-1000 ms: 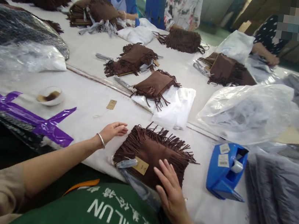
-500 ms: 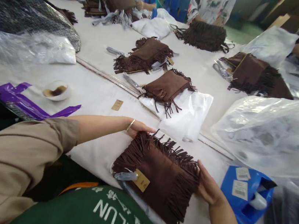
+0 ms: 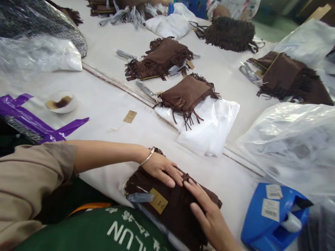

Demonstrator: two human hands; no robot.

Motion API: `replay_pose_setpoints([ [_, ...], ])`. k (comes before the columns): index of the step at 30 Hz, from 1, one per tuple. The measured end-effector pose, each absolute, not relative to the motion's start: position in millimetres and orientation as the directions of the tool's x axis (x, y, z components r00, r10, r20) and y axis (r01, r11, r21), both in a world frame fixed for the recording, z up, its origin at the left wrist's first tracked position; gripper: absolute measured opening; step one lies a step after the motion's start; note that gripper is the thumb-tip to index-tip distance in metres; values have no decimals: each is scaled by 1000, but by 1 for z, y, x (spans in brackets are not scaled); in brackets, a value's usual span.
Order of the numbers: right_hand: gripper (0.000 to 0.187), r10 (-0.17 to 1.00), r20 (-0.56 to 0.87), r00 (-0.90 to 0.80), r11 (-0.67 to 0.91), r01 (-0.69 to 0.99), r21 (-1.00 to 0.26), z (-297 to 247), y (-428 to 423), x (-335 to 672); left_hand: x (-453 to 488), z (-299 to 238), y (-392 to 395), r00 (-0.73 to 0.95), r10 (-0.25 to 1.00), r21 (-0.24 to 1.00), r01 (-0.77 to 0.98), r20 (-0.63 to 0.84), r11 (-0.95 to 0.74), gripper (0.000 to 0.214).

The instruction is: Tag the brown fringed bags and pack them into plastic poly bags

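A dark brown fringed bag (image 3: 174, 209) lies flat on the white table in front of me, its fringe now folded in over its face. My left hand (image 3: 163, 168) rests on the upper part of the bag, fingers stretched out and pressing down. Opposite it, my right hand (image 3: 205, 210) lies on the bag's right half with its fingers extended, the fingertips of both hands nearly meeting. A tan hang tag (image 3: 158, 201) sits on the bag's left side, beside a grey plastic-wrapped strip (image 3: 140, 197).
Beyond lie more fringed bags (image 3: 187, 93) and a white plastic sleeve (image 3: 207, 127). To the right are a blue tape dispenser (image 3: 275, 223) and a large clear bag (image 3: 304, 149). Leftward are purple tape (image 3: 37, 119), a small bowl (image 3: 61, 102) and a loose tag (image 3: 130, 116). Co-workers stand across the table.
Both hands have moved from the bag's top left corner and right edge onto its middle. The fringe that stuck out along the top and right is now folded inward.
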State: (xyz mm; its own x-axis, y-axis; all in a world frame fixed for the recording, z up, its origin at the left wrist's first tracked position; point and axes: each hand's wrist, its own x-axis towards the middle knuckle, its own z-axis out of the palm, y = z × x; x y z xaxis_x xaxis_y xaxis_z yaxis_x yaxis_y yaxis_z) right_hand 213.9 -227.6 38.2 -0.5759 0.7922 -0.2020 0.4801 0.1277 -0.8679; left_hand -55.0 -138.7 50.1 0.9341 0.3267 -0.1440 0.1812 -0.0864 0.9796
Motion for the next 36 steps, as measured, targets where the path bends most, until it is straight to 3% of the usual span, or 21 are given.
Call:
replay_pose_setpoints([
  [2,48,762,-71,-644,370,523,-768,32,-261,208,-63,50,-168,939,342,929,160,-39,-333,50],
  [4,46,741,14,-671,477,512,-714,29,-287,207,-70,43,-192,931,366,861,177,12,-478,61],
  [7,37,783,101,-613,435,425,-794,41,-304,210,-76,34,-214,924,381,795,200,42,-573,56],
  [9,36,877,162,-451,356,385,-851,54,-296,210,-77,33,-221,921,387,765,216,47,-607,50],
  [12,36,955,195,-223,285,506,-814,60,-267,199,-72,34,-227,914,403,706,256,45,-660,46],
  [15,45,916,195,-351,395,700,-595,34,-246,179,-66,36,-236,894,442,640,299,72,-708,38],
  [19,54,749,326,-577,653,725,-219,-32,-244,169,-81,38,-241,818,549,684,301,174,-665,19],
  [23,62,622,465,-630,727,685,-44,-65,-245,180,-118,44,-232,430,864,730,497,263,-470,25],
  [25,61,629,464,-624,719,694,-42,-60,-247,180,-127,46,-216,254,926,689,620,278,-376,25],
  [26,59,646,455,-613,708,705,-54,-55,-248,179,-127,47,-205,245,925,650,660,289,-378,23],
  [29,54,717,421,-555,647,755,-107,-37,-254,169,-101,44,-165,451,833,443,707,320,-552,20],
  [33,50,788,372,-491,574,804,-154,-23,-258,159,-40,36,-120,642,719,98,724,264,-683,40],
  [36,49,824,344,-451,535,819,-207,-20,-260,157,-11,32,-98,664,710,44,722,232,-690,21],
])
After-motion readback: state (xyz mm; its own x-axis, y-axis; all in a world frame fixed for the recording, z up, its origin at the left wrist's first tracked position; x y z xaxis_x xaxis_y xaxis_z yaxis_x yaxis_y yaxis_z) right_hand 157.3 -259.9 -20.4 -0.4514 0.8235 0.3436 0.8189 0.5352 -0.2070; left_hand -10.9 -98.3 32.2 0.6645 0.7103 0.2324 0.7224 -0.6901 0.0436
